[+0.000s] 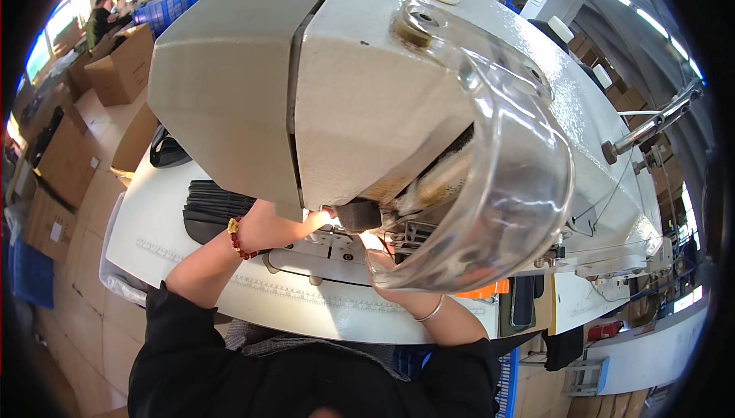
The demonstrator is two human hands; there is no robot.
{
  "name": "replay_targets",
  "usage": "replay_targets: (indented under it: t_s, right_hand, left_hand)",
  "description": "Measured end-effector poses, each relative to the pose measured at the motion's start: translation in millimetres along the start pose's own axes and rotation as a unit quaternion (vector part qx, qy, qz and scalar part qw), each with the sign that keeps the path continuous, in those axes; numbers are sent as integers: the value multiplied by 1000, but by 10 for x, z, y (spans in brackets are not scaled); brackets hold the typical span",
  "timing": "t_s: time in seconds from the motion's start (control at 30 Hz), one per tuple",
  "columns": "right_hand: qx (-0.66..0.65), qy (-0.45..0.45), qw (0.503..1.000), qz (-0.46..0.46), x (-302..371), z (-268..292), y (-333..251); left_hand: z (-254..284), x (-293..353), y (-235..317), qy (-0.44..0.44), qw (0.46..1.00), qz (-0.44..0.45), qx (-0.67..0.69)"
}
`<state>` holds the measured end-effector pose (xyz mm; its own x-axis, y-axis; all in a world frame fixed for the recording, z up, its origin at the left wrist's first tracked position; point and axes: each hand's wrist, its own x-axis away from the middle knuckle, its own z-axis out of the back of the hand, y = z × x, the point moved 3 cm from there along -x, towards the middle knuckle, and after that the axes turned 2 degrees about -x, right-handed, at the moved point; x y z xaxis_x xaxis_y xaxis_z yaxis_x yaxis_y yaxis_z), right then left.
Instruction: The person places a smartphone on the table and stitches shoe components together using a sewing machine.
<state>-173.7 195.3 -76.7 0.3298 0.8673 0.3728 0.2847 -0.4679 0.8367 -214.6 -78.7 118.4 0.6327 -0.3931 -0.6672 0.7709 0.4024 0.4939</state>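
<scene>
A large off-white sewing machine [375, 104] fills the middle of the view, its head hanging over the work area. My left hand [277, 226] reaches in beneath the head from the left, fingers stretched toward the metal plate [325, 246]; the fingertips are lost behind the machine. On the other side, my right hand [392, 296] lies under and behind the clear curved guard [528, 188], with most of its fingers covered. Whatever either hand touches is hidden. A stack of black fabric pieces [210, 207] sits beside my left hand.
The white table [329, 315] carries a ruler strip along its near side. A phone-like dark object [524, 299] and an orange item [486, 290] lie to the right. Cardboard boxes [119, 66] and a blue bin [32, 272] stand at left. A person [101, 20] sits far off.
</scene>
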Motion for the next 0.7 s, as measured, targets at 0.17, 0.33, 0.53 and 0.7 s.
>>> replay_targets:
  t_s: [0.17, 0.33, 0.53, 0.7]
  right_hand:
    - [74, -69, 995, -25, 76, -170, 807]
    - [-657, 193, 494, -535, 267, -343, 1458]
    - [-697, 144, 411, -570, 312, -427, 1567]
    - [-665, 153, 475, -555, 448, -410, 1929]
  left_hand:
    - [-51, -22, -63, -11, 1000, -1, -10]
    - [-60, -3, -85, -1, 999, 11, 38]
    - [24, 100, -696, -15, 995, 28, 95]
    - [412, -56, -880, -18, 968, 91, 233]
